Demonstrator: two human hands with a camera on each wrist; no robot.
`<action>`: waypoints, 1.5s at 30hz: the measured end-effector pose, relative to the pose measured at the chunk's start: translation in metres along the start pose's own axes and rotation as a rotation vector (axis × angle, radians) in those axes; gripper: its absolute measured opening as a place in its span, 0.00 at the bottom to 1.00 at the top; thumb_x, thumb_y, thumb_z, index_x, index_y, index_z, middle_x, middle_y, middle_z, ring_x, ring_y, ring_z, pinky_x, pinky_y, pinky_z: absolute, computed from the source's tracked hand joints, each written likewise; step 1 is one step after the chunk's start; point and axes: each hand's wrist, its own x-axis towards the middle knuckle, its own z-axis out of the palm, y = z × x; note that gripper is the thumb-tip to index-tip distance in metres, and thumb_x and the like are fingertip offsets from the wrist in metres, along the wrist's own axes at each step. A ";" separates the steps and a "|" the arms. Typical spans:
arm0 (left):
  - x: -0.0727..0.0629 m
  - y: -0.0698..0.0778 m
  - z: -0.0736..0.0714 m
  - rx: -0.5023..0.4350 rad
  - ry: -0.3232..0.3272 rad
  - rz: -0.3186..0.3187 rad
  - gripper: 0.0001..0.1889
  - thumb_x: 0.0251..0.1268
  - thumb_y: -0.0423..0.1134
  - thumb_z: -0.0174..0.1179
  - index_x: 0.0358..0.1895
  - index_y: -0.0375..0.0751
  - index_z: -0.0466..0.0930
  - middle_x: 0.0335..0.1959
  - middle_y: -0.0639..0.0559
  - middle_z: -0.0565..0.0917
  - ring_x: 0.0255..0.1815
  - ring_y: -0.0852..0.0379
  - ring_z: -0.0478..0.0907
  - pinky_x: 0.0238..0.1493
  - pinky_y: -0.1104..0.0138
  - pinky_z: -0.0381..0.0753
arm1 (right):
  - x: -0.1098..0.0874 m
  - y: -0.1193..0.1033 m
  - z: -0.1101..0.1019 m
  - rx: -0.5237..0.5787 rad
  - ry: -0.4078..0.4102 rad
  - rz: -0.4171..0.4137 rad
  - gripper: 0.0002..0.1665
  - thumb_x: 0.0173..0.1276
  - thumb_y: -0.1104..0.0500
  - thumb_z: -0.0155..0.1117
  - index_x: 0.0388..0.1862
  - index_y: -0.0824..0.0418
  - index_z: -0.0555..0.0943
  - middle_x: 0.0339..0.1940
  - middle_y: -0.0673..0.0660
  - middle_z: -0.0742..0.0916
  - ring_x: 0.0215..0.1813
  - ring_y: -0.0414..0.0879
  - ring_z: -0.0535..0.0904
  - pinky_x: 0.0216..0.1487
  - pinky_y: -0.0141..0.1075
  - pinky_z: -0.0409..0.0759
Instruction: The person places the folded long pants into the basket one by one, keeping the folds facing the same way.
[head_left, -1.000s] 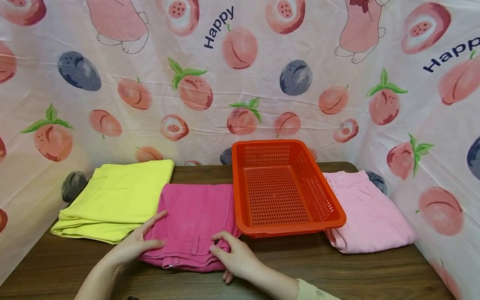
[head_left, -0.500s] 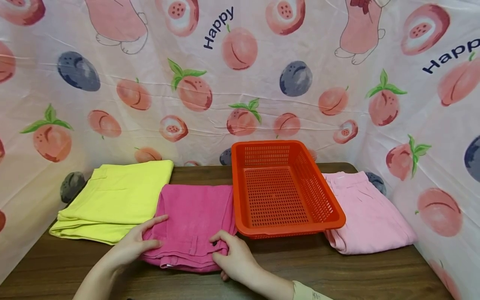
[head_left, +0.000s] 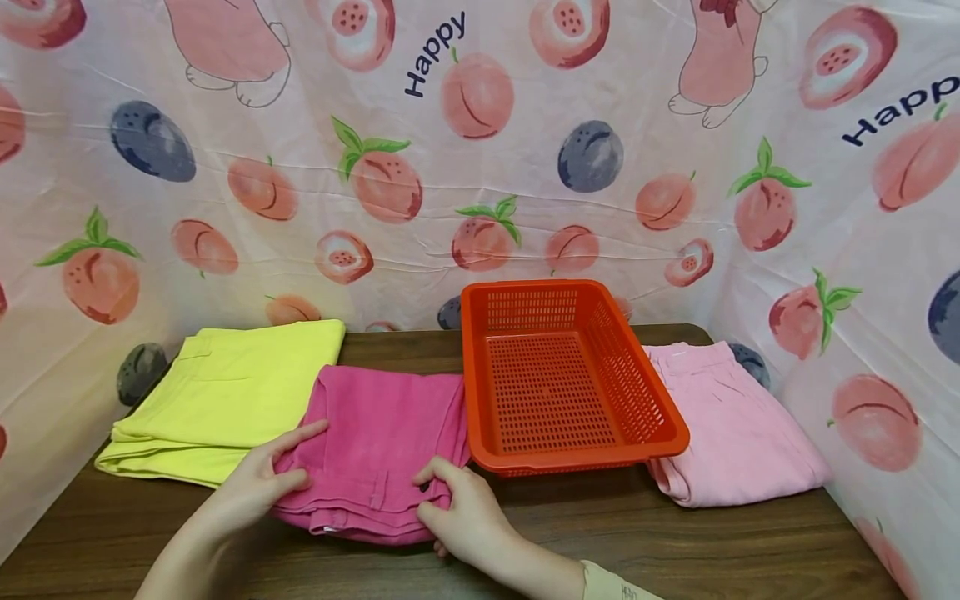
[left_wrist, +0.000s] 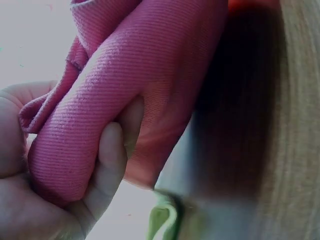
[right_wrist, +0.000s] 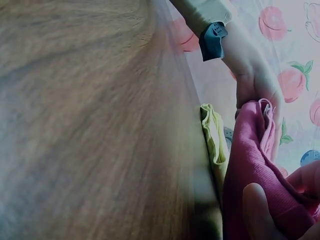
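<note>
A pair of folded magenta pants (head_left: 390, 425) is held between both hands, its waistband edge with belt loops toward the person. The left hand (head_left: 258, 479) grips the left side, thumb on top. In the left wrist view, the fingers (left_wrist: 111, 160) curl round the thick folded edge of the ribbed fabric. At the near right corner, beside a dark button, the right hand (head_left: 468, 517) pinches the layers between thumb and fingers. A dark gap shows between the pants' underside and the wooden table (left_wrist: 300, 125) in the left wrist view.
Right of the magenta pants stands a red-orange plastic basket (head_left: 476, 392) with nothing in it. Folded yellow pants (head_left: 232, 392) lie at the left, folded light pink pants (head_left: 735, 433) at the right. A fruit-print cloth (head_left: 517, 192) hangs behind and at both sides.
Both hands and the magenta pants have shifted slightly left, and the pants' far edge now slants a little. The grips stay the same. The basket and other pants stay put.
</note>
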 end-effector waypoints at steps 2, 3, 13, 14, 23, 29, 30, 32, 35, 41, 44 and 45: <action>-0.002 0.005 -0.001 0.017 0.016 0.016 0.30 0.61 0.23 0.55 0.68 0.24 0.60 0.44 0.39 0.78 0.36 0.60 0.79 0.41 0.73 0.76 | 0.000 -0.002 0.001 0.005 0.004 -0.004 0.17 0.55 0.68 0.60 0.41 0.50 0.80 0.37 0.55 0.76 0.09 0.40 0.74 0.10 0.36 0.74; -0.002 0.008 -0.002 0.025 0.025 0.023 0.30 0.61 0.23 0.55 0.68 0.25 0.60 0.44 0.39 0.79 0.36 0.59 0.80 0.41 0.72 0.76 | 0.001 -0.003 0.001 0.008 0.006 -0.008 0.17 0.56 0.68 0.59 0.41 0.49 0.81 0.37 0.55 0.76 0.09 0.40 0.74 0.10 0.36 0.74; -0.012 0.021 -0.014 0.101 0.082 0.051 0.30 0.63 0.24 0.56 0.70 0.33 0.62 0.48 0.44 0.74 0.37 0.60 0.79 0.41 0.74 0.74 | 0.003 -0.016 0.004 0.051 0.028 -0.051 0.09 0.61 0.60 0.62 0.40 0.47 0.81 0.36 0.53 0.77 0.10 0.40 0.75 0.13 0.36 0.76; -0.013 0.022 -0.014 0.118 0.088 0.055 0.30 0.63 0.24 0.56 0.70 0.34 0.62 0.51 0.45 0.72 0.39 0.61 0.78 0.42 0.75 0.73 | 0.003 -0.017 0.004 0.059 0.028 -0.051 0.07 0.64 0.58 0.63 0.39 0.47 0.81 0.36 0.52 0.78 0.10 0.40 0.75 0.13 0.36 0.76; -0.020 0.029 -0.020 0.174 0.123 0.111 0.31 0.63 0.23 0.56 0.70 0.36 0.64 0.58 0.62 0.70 0.46 0.66 0.74 0.43 0.77 0.73 | 0.007 -0.023 0.001 0.116 0.002 -0.093 0.10 0.69 0.62 0.56 0.40 0.49 0.82 0.50 0.59 0.79 0.10 0.42 0.76 0.14 0.40 0.78; -0.018 0.037 -0.024 0.188 0.139 0.136 0.32 0.61 0.21 0.56 0.70 0.39 0.64 0.55 0.62 0.72 0.41 0.65 0.77 0.42 0.77 0.73 | 0.011 -0.030 -0.005 0.141 -0.012 -0.116 0.10 0.69 0.63 0.55 0.40 0.50 0.82 0.35 0.53 0.79 0.11 0.43 0.76 0.15 0.46 0.78; -0.018 0.039 -0.025 0.202 0.147 0.140 0.32 0.61 0.21 0.56 0.70 0.39 0.64 0.55 0.62 0.72 0.42 0.65 0.76 0.42 0.78 0.72 | 0.012 -0.031 -0.006 0.147 -0.015 -0.119 0.10 0.69 0.63 0.55 0.40 0.51 0.82 0.34 0.53 0.79 0.11 0.43 0.76 0.16 0.47 0.78; -0.018 0.042 -0.025 0.217 0.157 0.143 0.32 0.61 0.20 0.56 0.70 0.39 0.64 0.55 0.61 0.72 0.44 0.66 0.74 0.42 0.78 0.71 | 0.013 -0.033 -0.007 0.155 -0.018 -0.126 0.10 0.69 0.63 0.55 0.40 0.51 0.82 0.32 0.52 0.79 0.11 0.43 0.76 0.16 0.48 0.78; -0.017 0.047 -0.026 0.240 0.172 0.142 0.33 0.60 0.21 0.57 0.70 0.39 0.64 0.55 0.61 0.71 0.46 0.67 0.71 0.42 0.78 0.71 | 0.015 -0.035 -0.010 0.160 -0.024 -0.140 0.10 0.69 0.63 0.55 0.41 0.52 0.82 0.29 0.52 0.79 0.11 0.44 0.76 0.17 0.48 0.79; -0.015 0.056 -0.027 0.268 0.195 0.170 0.33 0.59 0.20 0.57 0.70 0.39 0.65 0.56 0.62 0.70 0.50 0.68 0.68 0.43 0.80 0.69 | 0.018 -0.036 -0.013 0.177 -0.031 -0.166 0.10 0.70 0.62 0.55 0.42 0.51 0.82 0.27 0.53 0.78 0.11 0.48 0.76 0.17 0.49 0.79; -0.014 0.061 -0.028 0.233 0.191 0.175 0.34 0.60 0.19 0.56 0.71 0.40 0.64 0.56 0.60 0.70 0.46 0.66 0.72 0.41 0.78 0.73 | 0.021 -0.038 -0.016 0.189 -0.027 -0.195 0.10 0.70 0.63 0.55 0.42 0.51 0.82 0.23 0.53 0.78 0.11 0.51 0.76 0.16 0.48 0.79; -0.014 0.063 -0.029 0.221 0.191 0.171 0.34 0.61 0.19 0.56 0.71 0.41 0.64 0.56 0.59 0.70 0.45 0.66 0.73 0.39 0.77 0.73 | 0.022 -0.040 -0.017 0.192 -0.023 -0.208 0.10 0.70 0.63 0.55 0.43 0.52 0.82 0.20 0.53 0.77 0.11 0.52 0.76 0.16 0.48 0.78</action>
